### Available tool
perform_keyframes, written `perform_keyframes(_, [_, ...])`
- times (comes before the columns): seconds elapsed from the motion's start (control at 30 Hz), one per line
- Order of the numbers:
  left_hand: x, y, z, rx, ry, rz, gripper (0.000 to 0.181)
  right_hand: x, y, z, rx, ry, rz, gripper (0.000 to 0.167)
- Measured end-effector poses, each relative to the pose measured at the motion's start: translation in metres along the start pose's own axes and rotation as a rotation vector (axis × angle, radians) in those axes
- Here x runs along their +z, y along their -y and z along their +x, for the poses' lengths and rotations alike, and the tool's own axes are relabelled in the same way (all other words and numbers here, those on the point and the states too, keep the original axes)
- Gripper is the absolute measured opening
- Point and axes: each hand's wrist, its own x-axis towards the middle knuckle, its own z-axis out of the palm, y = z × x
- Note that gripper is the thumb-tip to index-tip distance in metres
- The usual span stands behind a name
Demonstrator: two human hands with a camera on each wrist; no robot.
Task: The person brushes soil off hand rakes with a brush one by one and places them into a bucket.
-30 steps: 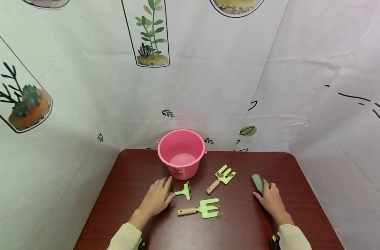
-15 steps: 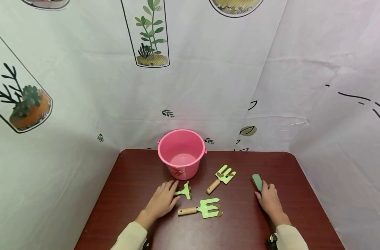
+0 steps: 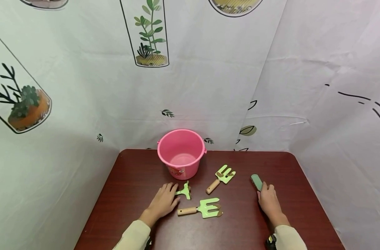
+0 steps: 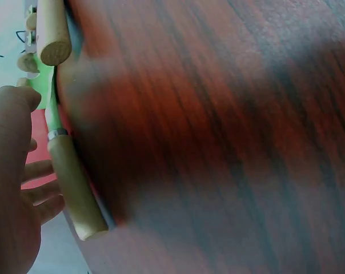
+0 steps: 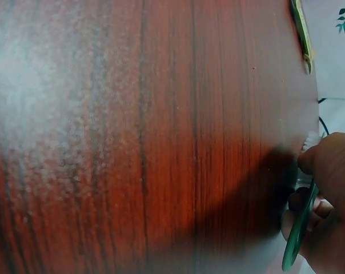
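Tabletop [image 3: 233, 229], green brush [image 3: 256, 182] in right hand [image 3: 269, 202]

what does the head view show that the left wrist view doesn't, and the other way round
Only the head view shows the right hand holding the green brush.

Only the left wrist view shows the wooden handle of the small green tool beside the left hand, which covers that handle in the head view.

Both show the left hand, that tool's green part, another tool's wooden handle and the table.
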Motion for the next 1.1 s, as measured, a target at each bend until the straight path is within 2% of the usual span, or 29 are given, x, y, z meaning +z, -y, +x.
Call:
perform_keyframes(0.13, [0.006,0.002,-0.002,0.009,-0.048,0.012,0.051,0.001,0.000,-0.001,-0.016,-0.021,-0.011,0.051])
perform_keyframes(0.37, [0.010,0.004,-0.004,-0.025,-0.027,0.030,0.047,0.000,0.001,0.000,0.021,0.017,0.002,0.051])
perform_keyframes(0.43, [0.010,0.005,-0.005,-0.026,-0.038,0.030,0.044,-0.001,0.001,0.000,0.025,0.022,0.004,0.051])
perform_keyframes(0.6, [0.014,0.009,-0.007,-0.003,-0.092,0.045,0.035,-0.001,0.000,-0.001,0.032,0.042,0.004,0.052])
perform_keyframes(0.83, [0.018,0.011,-0.008,0.030,-0.116,0.087,0.031,0.000,-0.004,-0.001,0.062,0.095,0.024,0.053])
perform_keyframes(1.1, [0.023,0.012,-0.007,0.048,-0.135,0.099,0.028,0.002,-0.007,-0.002,0.045,0.063,0.016,0.051])
